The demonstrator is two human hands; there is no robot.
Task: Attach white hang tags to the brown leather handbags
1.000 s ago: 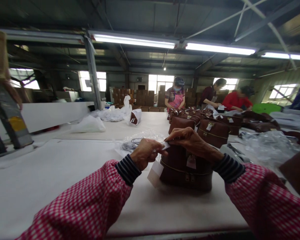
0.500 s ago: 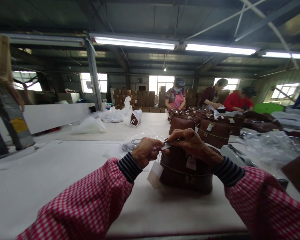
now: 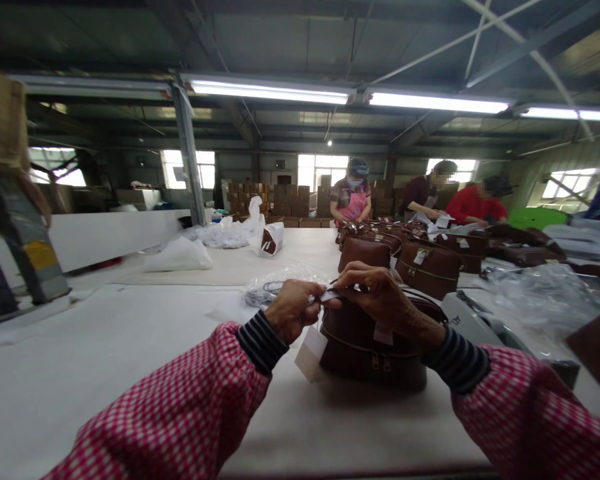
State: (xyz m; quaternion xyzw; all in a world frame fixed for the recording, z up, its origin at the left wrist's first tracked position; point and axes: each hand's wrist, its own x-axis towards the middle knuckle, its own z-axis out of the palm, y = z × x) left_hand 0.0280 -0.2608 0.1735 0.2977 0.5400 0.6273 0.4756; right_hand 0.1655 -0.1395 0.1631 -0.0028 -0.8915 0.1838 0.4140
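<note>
A dark brown handbag (image 3: 365,357) with a front zip stands upright on the white table, just beyond my hands. Above its left top edge my left hand (image 3: 294,310) is closed, pinching a small white tag (image 3: 329,295). My right hand (image 3: 385,300) meets it from the other side, fingertips pinched at the same tag, beside a thin dark strip that I cannot make out fully. A larger white card (image 3: 311,353) hangs at the bag's left side. White wrapping (image 3: 383,333) shows on its front, partly behind my right hand, which also hides part of the bag's top.
Several brown handbags (image 3: 427,267) stand behind and to the right. A clear bag of grey cords (image 3: 263,292) lies beyond my left hand. White plastic bags (image 3: 180,255) are farther left, crumpled clear plastic (image 3: 555,300) at right. Several people (image 3: 353,193) work across the table (image 3: 105,373).
My hands stay together at the tag. My right fingers have curled in and lowered slightly, with the hand now covering more of the bag's front top. The view has shifted slightly.
</note>
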